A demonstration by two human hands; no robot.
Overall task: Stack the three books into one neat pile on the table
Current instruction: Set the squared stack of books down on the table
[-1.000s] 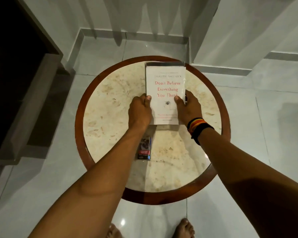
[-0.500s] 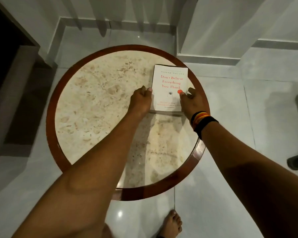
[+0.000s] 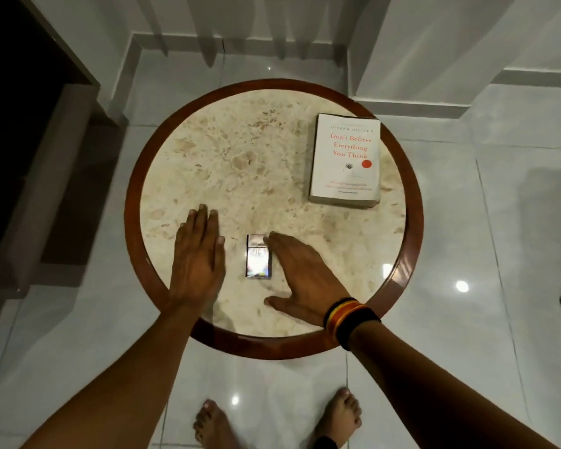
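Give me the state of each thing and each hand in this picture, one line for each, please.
white book: closed, lying flat, cover up, at the table's far right; no hand on it.
small box: closed, lying flat near the front edge.
left hand: open, flat, empty.
right hand: open, empty, fingertips right beside the small box.
round table: upright, marble top.
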